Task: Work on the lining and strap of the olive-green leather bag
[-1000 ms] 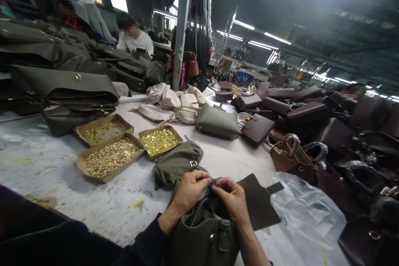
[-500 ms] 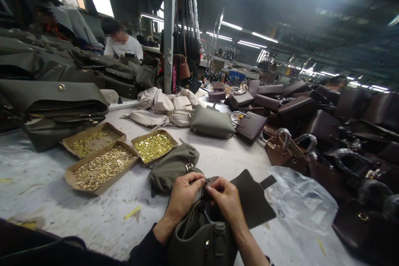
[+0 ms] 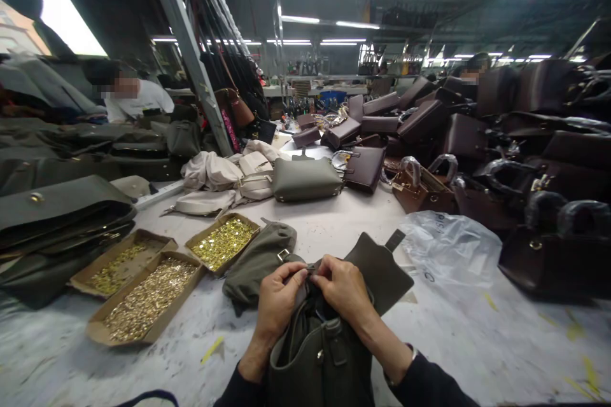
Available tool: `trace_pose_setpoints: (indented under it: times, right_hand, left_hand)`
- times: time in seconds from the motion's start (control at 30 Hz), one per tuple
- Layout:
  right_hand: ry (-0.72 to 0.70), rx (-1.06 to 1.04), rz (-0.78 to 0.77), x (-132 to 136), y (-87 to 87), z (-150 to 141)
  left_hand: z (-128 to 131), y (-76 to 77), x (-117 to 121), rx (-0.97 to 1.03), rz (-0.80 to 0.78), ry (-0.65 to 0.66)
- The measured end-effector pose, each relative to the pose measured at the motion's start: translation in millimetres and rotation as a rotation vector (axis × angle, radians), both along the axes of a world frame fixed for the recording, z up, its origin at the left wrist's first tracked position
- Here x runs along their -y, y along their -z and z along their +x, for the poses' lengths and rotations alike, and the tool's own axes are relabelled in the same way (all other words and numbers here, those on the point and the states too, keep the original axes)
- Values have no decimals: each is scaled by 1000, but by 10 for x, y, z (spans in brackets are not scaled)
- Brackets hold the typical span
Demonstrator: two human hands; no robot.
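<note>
An olive-green bag (image 3: 322, 356) stands in front of me with its mouth open and a zipper along the rim. Its stiff flap (image 3: 379, 270) lies folded out to the far right. At the bag's far edge, my left hand (image 3: 279, 299) pinches a narrow dark piece of it between thumb and fingers. Close beside it, my right hand (image 3: 341, 283) is closed on the same part, fingertips almost meeting the left ones. Whatever small detail sits between the fingertips is hidden. Just beyond my left hand is a soft olive fabric pouch (image 3: 260, 261) with a gold buckle (image 3: 283, 255).
Cardboard trays of gold metal fittings, including a front tray (image 3: 147, 299) and a back tray (image 3: 222, 243), sit on the left. Clear plastic (image 3: 451, 248) lies right, beside piled brown handbags (image 3: 422, 184). A grey-green bag (image 3: 308, 179) stands ahead. A person (image 3: 138, 98) works at far left.
My view has turned right and levelled, so the trays and bags shift left. Both hands remain pinched on the bag's far edge; my right hand's knuckles have rolled slightly upward.
</note>
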State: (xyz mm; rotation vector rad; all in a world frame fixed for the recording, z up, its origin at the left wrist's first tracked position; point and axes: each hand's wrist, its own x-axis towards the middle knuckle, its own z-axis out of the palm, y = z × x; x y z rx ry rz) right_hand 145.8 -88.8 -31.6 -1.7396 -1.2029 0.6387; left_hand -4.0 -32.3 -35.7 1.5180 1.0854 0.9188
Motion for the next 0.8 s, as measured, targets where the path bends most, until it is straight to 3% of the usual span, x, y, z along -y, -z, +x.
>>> trace_pose_setpoints:
  times: [0.1, 0.17, 0.3, 0.57, 0.8]
  right_hand:
    - [-22, 333, 9, 26, -110, -58]
    - [-30, 424, -11, 27, -144, -75]
    - [-16, 379, -33, 20, -142, -38]
    - [-122, 257, -18, 94, -94, 170]
    - [-234, 187, -107, 174, -218, 190]
  left_hand:
    - [-24, -16, -9, -19, 23, 10]
    - [-39, -34, -4, -41, 26, 40]
    - [-26, -75, 9, -90, 17, 81]
    - [99, -146, -73, -77, -71, -19]
    - [61, -116, -134, -95, -75, -24]
